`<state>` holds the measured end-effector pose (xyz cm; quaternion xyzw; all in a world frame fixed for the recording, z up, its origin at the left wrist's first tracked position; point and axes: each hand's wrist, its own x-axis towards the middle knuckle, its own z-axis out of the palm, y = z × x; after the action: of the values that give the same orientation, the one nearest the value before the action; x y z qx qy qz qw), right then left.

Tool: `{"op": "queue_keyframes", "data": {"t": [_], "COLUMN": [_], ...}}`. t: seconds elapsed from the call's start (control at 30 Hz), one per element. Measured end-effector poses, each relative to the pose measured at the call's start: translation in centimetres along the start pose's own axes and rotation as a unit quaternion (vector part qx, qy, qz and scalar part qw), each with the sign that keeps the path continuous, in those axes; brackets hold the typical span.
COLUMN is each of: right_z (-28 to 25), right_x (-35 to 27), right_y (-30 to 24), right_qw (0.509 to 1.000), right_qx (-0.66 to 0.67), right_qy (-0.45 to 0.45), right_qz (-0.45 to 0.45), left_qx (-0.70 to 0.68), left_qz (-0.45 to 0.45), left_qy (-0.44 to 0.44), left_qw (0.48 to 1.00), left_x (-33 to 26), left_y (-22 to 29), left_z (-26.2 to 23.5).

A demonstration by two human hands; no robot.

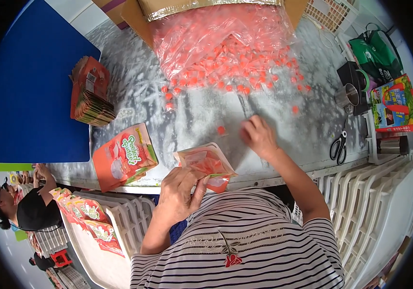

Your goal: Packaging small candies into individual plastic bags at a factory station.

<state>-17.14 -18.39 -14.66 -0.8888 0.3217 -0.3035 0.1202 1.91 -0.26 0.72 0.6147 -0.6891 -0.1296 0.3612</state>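
My left hand (180, 192) grips a red and white pouch (199, 155) at its near side, thumb on one face and fingers on the other. The pouch's mouth gapes, and reddish contents show inside. To its right, my right hand (260, 138) is over the table with fingers curled in. Its fingertips are smeared by motion, and whatever they may hold is hidden. A single wrapped red candy (221, 130) lies between the pouch and that hand. Another flat printed pouch (125, 156) rests on the table left of my left hand.
A cardboard box (141, 24) at the back spills wrapped red candies (230, 67) from a clear bag. Stacked pouches (91, 91) stand beside a blue board (38, 86). Scissors (339, 148) lie right. White crates (360, 212) and a tray of filled pouches (93, 255) flank me; a person (33, 202) is left.
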Motion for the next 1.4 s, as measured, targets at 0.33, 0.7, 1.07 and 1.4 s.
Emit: {"op": "queue_keyframes", "data": {"t": [0.33, 0.7, 1.07, 1.4], "right_z": [2.6, 4.0, -9.8, -7.9], "right_x": [3.7, 2.1, 7.3, 8.3], "right_y": [-4.3, -0.5, -8.6, -13.3], "right_qw": [0.998, 0.994, 0.811, 0.885], "right_qx": [0.066, -0.093, 0.535, 0.426], "right_qy": [-0.004, -0.029, -0.084, -0.115], "right_qz": [0.003, -0.055, 0.219, 0.149], "left_qx": [0.005, -0.001, 0.025, 0.028], "left_qz": [0.002, 0.001, 0.036, 0.057], "left_qy": [0.005, 0.007, -0.022, -0.011], "left_qw": [1.000, 1.000, 0.999, 0.998], "left_x": [-0.5, -0.5, 1.2, 1.4], "left_y": [-0.1, -0.2, 0.3, 0.0], "left_z": [0.3, 0.2, 0.6, 1.3]}}
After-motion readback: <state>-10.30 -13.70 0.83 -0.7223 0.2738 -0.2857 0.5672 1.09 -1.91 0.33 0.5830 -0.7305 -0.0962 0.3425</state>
